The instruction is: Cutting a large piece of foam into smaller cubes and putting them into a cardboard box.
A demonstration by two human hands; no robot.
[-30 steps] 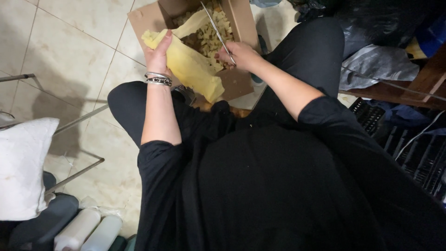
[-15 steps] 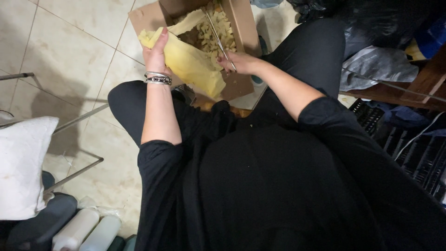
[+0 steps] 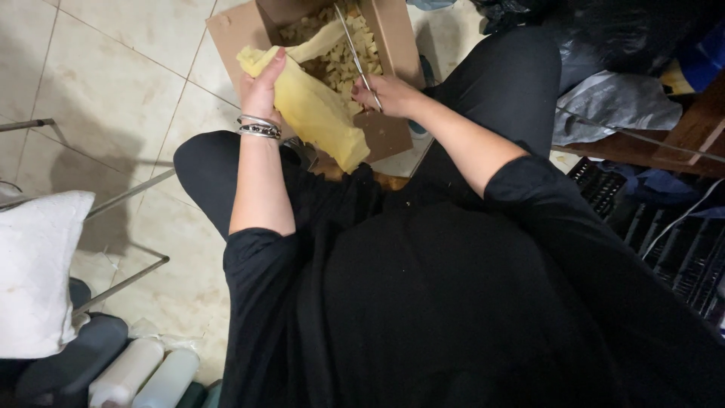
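a: where is the foam [image 3: 313,106]?
b: over the box [image 3: 393,45], at its near left edge. the left hand [image 3: 262,87] is gripping its top end.
a: and the right hand [image 3: 393,94]?
b: closed around scissors [image 3: 355,49], blades over the foam bits [image 3: 355,57] in the box.

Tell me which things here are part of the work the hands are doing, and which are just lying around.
In use:
left hand gripping the yellow foam piece
right hand holding the scissors
cardboard box with small foam bits inside

Lying about:
white pillow
two bottles
grey plastic bag
black crate
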